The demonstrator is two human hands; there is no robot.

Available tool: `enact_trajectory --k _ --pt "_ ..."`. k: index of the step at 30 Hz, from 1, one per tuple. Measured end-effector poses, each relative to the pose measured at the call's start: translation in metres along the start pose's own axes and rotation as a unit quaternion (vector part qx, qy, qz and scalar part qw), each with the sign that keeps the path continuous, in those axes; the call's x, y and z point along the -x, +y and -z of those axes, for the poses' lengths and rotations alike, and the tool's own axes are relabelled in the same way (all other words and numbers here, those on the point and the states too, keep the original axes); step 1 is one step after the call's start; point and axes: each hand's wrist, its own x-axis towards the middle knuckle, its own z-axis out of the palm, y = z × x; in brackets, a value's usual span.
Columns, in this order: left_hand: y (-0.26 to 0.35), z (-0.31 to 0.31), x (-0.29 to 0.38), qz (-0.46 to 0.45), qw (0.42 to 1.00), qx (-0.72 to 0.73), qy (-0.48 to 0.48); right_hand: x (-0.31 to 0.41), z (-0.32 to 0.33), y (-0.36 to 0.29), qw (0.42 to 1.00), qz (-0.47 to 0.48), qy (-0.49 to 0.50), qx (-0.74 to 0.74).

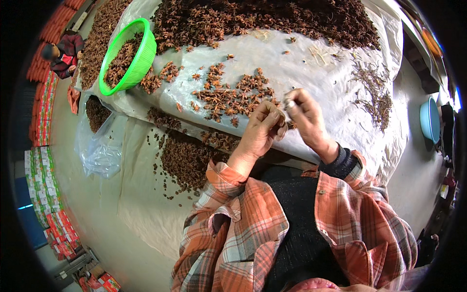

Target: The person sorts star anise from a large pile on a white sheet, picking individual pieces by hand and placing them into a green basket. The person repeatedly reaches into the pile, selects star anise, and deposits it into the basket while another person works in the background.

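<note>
My left hand (265,124), its fingers curled, is raised over the near edge of a table covered with a white plastic sheet (313,62). Close beside it on the right is my right hand (303,109), thumb and fingers bent together and slightly blurred; whether either hand holds something small cannot be made out. Loose star anise pods (233,96) lie just beyond and left of my hands. A large dark heap of star anise (270,18) covers the far part of the sheet. Thin stems (377,95) are gathered at the right.
A bright green plastic basket (146,54) with star anise stands tilted at the upper left. On the floor are a brown pile (186,160) and a clear plastic bag (102,157). Another person (65,54) is at the far left, near stacked boxes (43,182). A blue basin (430,120) is at the right.
</note>
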Motion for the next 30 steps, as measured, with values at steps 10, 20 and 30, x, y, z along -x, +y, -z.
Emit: enact_trajectory --k 10,20,30 --pt "0.022 0.018 -0.029 -0.195 0.414 -0.889 -0.004 0.031 0.118 -0.006 0.735 0.08 0.108 0.664" --pt "0.065 0.058 -0.057 0.058 0.397 -0.89 0.218 -0.053 0.008 0.04 0.763 0.135 -0.115 0.622" --pt "0.14 0.136 0.029 0.091 0.364 -0.757 0.535 -0.137 -0.096 0.08 0.743 0.176 -0.287 0.579"
